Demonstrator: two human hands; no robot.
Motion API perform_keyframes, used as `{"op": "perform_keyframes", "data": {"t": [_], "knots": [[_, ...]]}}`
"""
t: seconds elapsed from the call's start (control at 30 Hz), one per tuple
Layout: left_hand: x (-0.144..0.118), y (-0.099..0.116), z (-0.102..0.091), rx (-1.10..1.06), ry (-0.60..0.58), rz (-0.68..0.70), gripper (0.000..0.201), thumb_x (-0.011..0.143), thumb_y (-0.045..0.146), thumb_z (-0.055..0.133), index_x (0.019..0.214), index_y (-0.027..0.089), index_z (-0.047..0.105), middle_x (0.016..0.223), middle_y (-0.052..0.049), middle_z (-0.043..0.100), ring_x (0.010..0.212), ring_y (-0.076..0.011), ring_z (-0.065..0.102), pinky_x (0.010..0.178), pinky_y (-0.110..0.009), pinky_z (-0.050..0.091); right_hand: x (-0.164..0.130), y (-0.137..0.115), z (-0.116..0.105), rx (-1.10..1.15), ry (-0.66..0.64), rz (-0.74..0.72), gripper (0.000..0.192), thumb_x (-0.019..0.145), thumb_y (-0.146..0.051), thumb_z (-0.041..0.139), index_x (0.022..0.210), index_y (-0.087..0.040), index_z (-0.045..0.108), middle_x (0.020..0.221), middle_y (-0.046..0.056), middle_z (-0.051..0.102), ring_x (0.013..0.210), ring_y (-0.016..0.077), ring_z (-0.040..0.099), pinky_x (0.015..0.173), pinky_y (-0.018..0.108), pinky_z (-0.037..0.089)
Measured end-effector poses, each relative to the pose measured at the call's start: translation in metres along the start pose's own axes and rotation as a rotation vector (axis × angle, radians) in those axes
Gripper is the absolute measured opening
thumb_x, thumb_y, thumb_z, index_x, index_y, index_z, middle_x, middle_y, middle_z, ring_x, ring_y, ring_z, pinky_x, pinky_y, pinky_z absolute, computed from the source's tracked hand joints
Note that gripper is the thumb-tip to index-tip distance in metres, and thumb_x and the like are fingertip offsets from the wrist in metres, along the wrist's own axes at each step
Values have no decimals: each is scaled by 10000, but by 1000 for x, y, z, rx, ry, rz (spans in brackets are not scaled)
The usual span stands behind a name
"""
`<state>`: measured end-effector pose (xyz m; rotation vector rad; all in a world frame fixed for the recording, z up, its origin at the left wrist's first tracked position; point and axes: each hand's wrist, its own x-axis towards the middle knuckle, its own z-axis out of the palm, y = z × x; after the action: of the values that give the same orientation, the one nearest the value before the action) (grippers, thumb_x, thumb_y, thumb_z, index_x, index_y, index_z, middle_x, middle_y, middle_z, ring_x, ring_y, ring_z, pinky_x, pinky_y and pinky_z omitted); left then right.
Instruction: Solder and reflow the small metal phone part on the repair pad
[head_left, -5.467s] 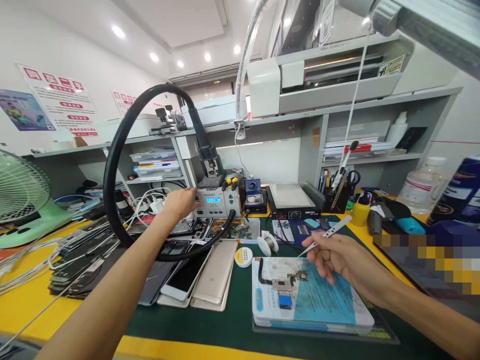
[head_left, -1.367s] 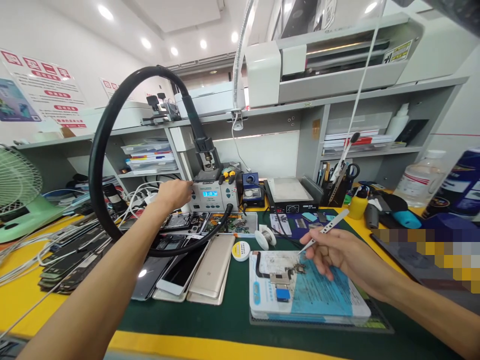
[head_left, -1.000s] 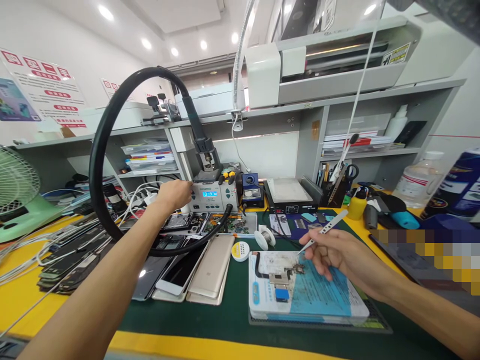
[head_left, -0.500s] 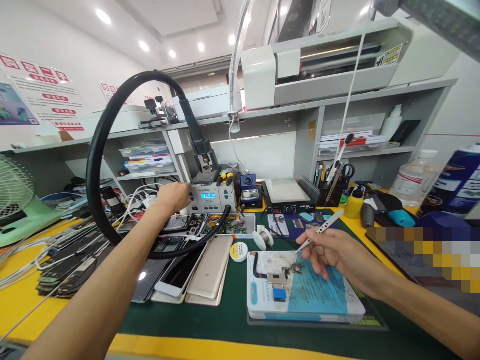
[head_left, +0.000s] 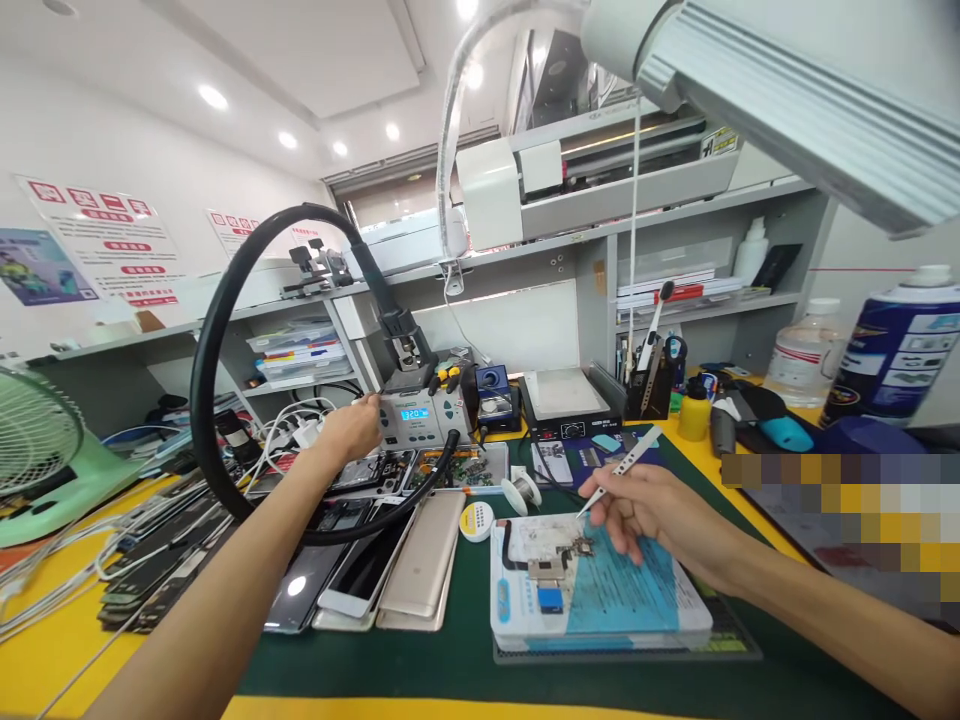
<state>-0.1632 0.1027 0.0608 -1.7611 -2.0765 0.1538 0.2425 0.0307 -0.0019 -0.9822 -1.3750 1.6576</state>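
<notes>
My left hand (head_left: pixel 352 430) reaches to the left edge of a hot air station (head_left: pixel 412 418), its partly visible fingers stretched against the front panel beside the buttons. The lit display reads 320. A black hose (head_left: pixel 202 370) loops from the station to a handpiece (head_left: pixel 401 335) resting on top. My right hand (head_left: pixel 637 505) holds white tweezers (head_left: pixel 619 470) with the tips pointing down-left. Below the tips, a small phone part with a dark flex cable (head_left: pixel 514 545) and metal plate (head_left: pixel 546 569) lies on a blue-and-white box (head_left: pixel 637 600). A blue block (head_left: pixel 550 600) sits beside the plate.
Several phones (head_left: pixel 424 565) lie left of the box, with a round yellow-and-white tin (head_left: pixel 476 521) and solder wire spool (head_left: pixel 521 493) behind it. A heating plate (head_left: pixel 566 400) stands farther back. A lamp (head_left: pixel 810 110) overhangs the right side; bottles (head_left: pixel 806 350) stand beneath.
The camera view has tilted up and shifted, bringing the lamp into sight. My left hand stays at the station, and my right hand still holds the tweezers above the box.
</notes>
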Motion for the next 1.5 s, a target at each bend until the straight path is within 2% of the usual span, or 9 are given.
{"op": "perform_keyframes", "data": {"t": [0.23, 0.37, 0.5, 0.63, 0.8, 1.07, 1.27, 1.37, 1.5], "knots": [[2, -1, -34, -39, 116, -122, 372, 966, 369, 633, 1275, 165, 600, 1290, -113, 620, 1094, -247, 648, 912, -458, 577, -3, -2, 1, 7, -9, -13, 317, 970, -422, 605, 893, -124, 683, 729, 49, 689, 484, 107, 598, 398, 189, 467], [22, -5, -74, -122, 265, -228, 373, 971, 383, 623, 1271, 162, 602, 1296, -114, 618, 1109, -251, 642, 928, -468, 569, -3, -4, 2, 6, -5, -17, 309, 968, -416, 605, 875, -128, 673, 705, 38, 680, 465, 102, 591, 390, 189, 466], [48, -3, -112, -236, 312, -267, 362, 972, 389, 623, 1252, 161, 612, 1227, -101, 650, 1066, -238, 660, 904, -449, 577, -3, -4, 1, 5, -11, -21, 314, 978, -411, 590, 879, -126, 676, 715, 41, 684, 473, 101, 599, 392, 185, 468], [60, 8, -130, -303, 338, -249, 368, 971, 383, 624, 1262, 159, 608, 1254, -106, 640, 1083, -243, 654, 919, -462, 573, -2, -3, 1, 9, -7, -24, 310, 960, -405, 615, 874, -117, 692, 714, 44, 684, 473, 102, 599, 390, 190, 466], [57, 21, -130, -350, 376, -238, 360, 969, 376, 628, 1254, 157, 613, 1258, -106, 639, 1091, -246, 651, 924, -466, 571, -1, -1, -1, 18, 3, -32, 281, 948, -376, 623, 859, -117, 687, 714, 46, 682, 468, 102, 596, 384, 193, 467], [43, 23, -129, -451, 460, -225, 332, 969, 394, 624, 1192, 148, 642, 1213, -99, 663, 1093, -244, 653, 954, -481, 551, 1, 1, -1, -27, 23, -41, 230, 937, -336, 635, 880, -122, 698, 715, 49, 690, 466, 102, 593, 377, 195, 465], [0, 44, -120, -651, 495, -144, 352, 958, 467, 584, 895, 138, 693, 837, -36, 708, 799, -178, 670, 787, -358, 544, 2, -3, -6, -112, 98, -131, 335, 909, -457, 659, 902, -126, 712, 696, 57, 688, 488, 130, 601, 402, 234, 473], [-31, 59, -107, -774, 433, -36, 445, 924, 551, 507, 835, 159, 699, 720, -22, 702, 624, -145, 597, 605, -273, 470, 3, -10, -15, -200, 236, -252, 412, 914, -536, 637, 909, -131, 710, 631, 38, 656, 467, 125, 559, 431, 250, 464], [-59, 79, -86, -856, 170, 198, 437, 843, 614, 523, 882, 237, 741, 794, -18, 748, 660, -176, 637, 573, -277, 482, 2, -20, -24, -342, 394, -390, 456, 915, -590, 622, 955, -146, 715, 705, 58, 685, 514, 138, 572, 480, 275, 474]]}}
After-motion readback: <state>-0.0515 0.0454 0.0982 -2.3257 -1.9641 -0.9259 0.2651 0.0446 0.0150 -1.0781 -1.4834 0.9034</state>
